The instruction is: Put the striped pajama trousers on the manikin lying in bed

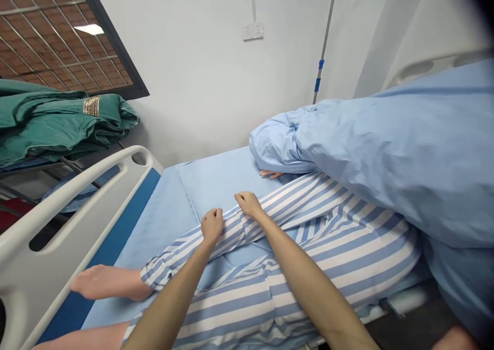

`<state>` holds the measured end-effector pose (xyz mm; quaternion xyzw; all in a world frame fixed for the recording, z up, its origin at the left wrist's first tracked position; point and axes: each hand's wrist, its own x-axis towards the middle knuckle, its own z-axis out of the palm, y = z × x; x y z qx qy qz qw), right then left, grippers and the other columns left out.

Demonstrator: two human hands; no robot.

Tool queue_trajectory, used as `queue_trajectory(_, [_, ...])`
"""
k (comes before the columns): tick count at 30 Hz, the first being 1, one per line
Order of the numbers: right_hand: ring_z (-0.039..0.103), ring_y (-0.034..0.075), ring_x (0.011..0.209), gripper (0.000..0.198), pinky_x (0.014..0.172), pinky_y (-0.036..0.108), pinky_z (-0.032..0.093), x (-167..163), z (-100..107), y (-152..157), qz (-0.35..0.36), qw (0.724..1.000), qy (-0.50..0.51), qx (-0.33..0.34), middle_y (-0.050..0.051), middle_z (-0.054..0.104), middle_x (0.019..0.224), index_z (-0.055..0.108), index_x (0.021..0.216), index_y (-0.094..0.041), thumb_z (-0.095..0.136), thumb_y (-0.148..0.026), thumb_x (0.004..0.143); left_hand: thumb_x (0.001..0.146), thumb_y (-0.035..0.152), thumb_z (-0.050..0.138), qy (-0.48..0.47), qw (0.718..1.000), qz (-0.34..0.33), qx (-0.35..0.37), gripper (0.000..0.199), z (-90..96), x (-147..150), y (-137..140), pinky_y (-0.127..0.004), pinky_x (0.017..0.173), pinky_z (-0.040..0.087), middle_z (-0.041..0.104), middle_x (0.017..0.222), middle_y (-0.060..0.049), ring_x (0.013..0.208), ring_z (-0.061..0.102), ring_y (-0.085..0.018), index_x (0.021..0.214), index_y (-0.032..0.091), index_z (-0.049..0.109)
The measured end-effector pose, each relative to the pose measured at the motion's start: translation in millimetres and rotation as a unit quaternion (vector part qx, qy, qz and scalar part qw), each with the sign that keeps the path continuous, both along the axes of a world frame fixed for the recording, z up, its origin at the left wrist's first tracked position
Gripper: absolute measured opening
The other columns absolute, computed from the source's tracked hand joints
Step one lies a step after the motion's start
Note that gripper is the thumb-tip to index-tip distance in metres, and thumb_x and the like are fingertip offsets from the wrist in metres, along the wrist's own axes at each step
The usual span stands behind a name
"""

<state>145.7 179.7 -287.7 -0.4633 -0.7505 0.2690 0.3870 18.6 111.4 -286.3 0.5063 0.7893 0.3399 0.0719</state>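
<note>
A manikin or a person in blue-and-white striped trousers [358,252] lies on the bed, with two bare lower legs showing. The farther trouser leg [235,226] runs down to a bare foot [104,282] near the bed's end. My left hand [212,225] is closed at the far edge of this leg, around the shin. Higher up, close to the knee, my right hand [248,204] is closed on the same leg's cloth. The curled fingertips of both hands are hidden. A light blue quilt [386,149] covers the upper body, and fingers [272,174] show below its edge.
A white footboard [92,185] closes the bed's left end. Light blue sheet [219,172] shows beyond the legs. Folded green cloths [57,123] lie on a rack under a barred window [57,31]. A drip stand [324,46] and a wall socket [253,31] are behind.
</note>
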Motion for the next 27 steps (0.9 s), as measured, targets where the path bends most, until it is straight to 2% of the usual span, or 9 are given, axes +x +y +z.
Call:
queue_trajectory(5, [0.03, 0.007, 0.046, 0.037, 0.046, 0.019, 0.023, 5.3, 0.8, 8.0, 0.001, 0.99, 0.133, -0.048, -0.005, 0.03, 0.044, 0.036, 0.046, -0.016, 0.03, -0.038, 0.076, 0.069, 0.033, 0.035, -0.159, 0.982, -0.017, 0.098, 0.029, 22.3, 34.9, 34.2, -0.021, 0.046, 0.025, 0.035, 0.042, 0.004, 0.045, 0.033, -0.008, 0.044, 0.017, 0.037])
queue_trajectory(8, [0.033, 0.007, 0.048, 0.036, 0.046, 0.019, 0.025, 6.8, 0.2, 9.0, 0.002, 0.98, 0.189, -0.055, -0.005, 0.034, 0.046, 0.038, 0.048, -0.016, 0.031, -0.039, 0.075, 0.07, 0.032, 0.034, -0.229, 0.963, -0.011, 0.141, 0.028, 19.3, 65.2, 49.1, -0.02, 0.046, 0.028, 0.039, 0.045, 0.004, 0.046, 0.034, -0.008, 0.048, 0.017, 0.042])
queue_trajectory(11, [0.032, 0.008, 0.048, 0.035, 0.046, 0.019, 0.025, 6.0, -2.0, 6.9, -0.026, 0.976, 0.212, -0.05, -0.005, 0.032, 0.046, 0.036, 0.048, -0.017, 0.031, -0.039, 0.075, 0.074, 0.029, 0.03, -0.171, 0.978, 0.004, 0.115, 0.029, 3.9, 84.1, 50.0, -0.021, 0.05, 0.029, 0.05, 0.054, 0.0, 0.052, 0.041, -0.009, 0.055, 0.017, 0.048])
queue_trajectory(15, [0.029, 0.007, 0.047, 0.034, 0.045, 0.019, 0.024, 4.5, -1.4, 2.3, -0.063, 0.979, 0.189, -0.04, -0.005, 0.029, 0.045, 0.033, 0.047, -0.017, 0.031, -0.036, 0.075, 0.076, 0.028, 0.029, -0.086, 0.995, 0.006, 0.058, 0.03, -11.5, 85.8, 43.4, -0.023, 0.052, 0.026, 0.054, 0.06, -0.002, 0.054, 0.042, -0.01, 0.056, 0.018, 0.048])
queue_trajectory(17, [0.029, 0.007, 0.047, 0.034, 0.046, 0.02, 0.023, 7.4, 6.1, 2.2, -0.068, 0.987, 0.144, -0.03, -0.005, 0.03, 0.045, 0.033, 0.046, -0.017, 0.032, -0.034, 0.075, 0.077, 0.028, 0.029, -0.091, 0.994, -0.006, 0.053, 0.03, -12.9, 83.5, 41.8, -0.022, 0.051, 0.024, 0.054, 0.06, -0.002, 0.053, 0.04, -0.01, 0.056, 0.018, 0.048])
queue_trajectory(20, [0.028, 0.007, 0.047, 0.034, 0.047, 0.02, 0.022, 19.1, 27.2, 7.3, -0.029, 0.997, 0.073, 0.004, -0.005, 0.029, 0.044, 0.033, 0.045, -0.017, 0.034, -0.033, 0.075, 0.077, 0.031, 0.028, -0.096, 0.993, -0.009, 0.063, 0.032, -11.0, 83.4, 40.8, -0.022, 0.05, 0.022, 0.051, 0.057, 0.0, 0.052, 0.037, -0.01, 0.052, 0.018, 0.044])
queue_trajectory(23, [0.028, 0.007, 0.048, 0.035, 0.047, 0.019, 0.022, 37.0, 43.8, 16.6, -0.012, 0.997, 0.065, 0.038, -0.005, 0.027, 0.046, 0.033, 0.046, -0.017, 0.033, -0.034, 0.076, 0.077, 0.033, 0.026, -0.09, 0.993, 0.006, 0.073, 0.035, -8.4, 86.6, 40.5, -0.023, 0.049, 0.021, 0.044, 0.051, 0.001, 0.051, 0.033, -0.009, 0.047, 0.018, 0.036])
queue_trajectory(25, [0.029, 0.007, 0.048, 0.035, 0.047, 0.02, 0.021, 48.9, 42.5, 22.4, -0.04, 0.997, 0.063, 0.035, -0.005, 0.027, 0.046, 0.033, 0.046, -0.016, 0.032, -0.034, 0.077, 0.077, 0.033, 0.026, -0.086, 0.994, 0.012, 0.073, 0.035, -7.6, 88.7, 40.7, -0.023, 0.049, 0.02, 0.04, 0.049, 0.002, 0.05, 0.031, -0.009, 0.046, 0.018, 0.033])
queue_trajectory(27, [0.028, 0.007, 0.048, 0.035, 0.048, 0.02, 0.02, 58.0, 31.7, 26.4, -0.067, 0.996, 0.047, 0.021, -0.005, 0.028, 0.045, 0.033, 0.046, -0.016, 0.032, -0.033, 0.077, 0.076, 0.033, 0.027, -0.084, 0.994, 0.013, 0.07, 0.034, -7.8, 90.0, 41.1, -0.023, 0.049, 0.02, 0.038, 0.048, 0.003, 0.05, 0.03, -0.009, 0.046, 0.018, 0.032])
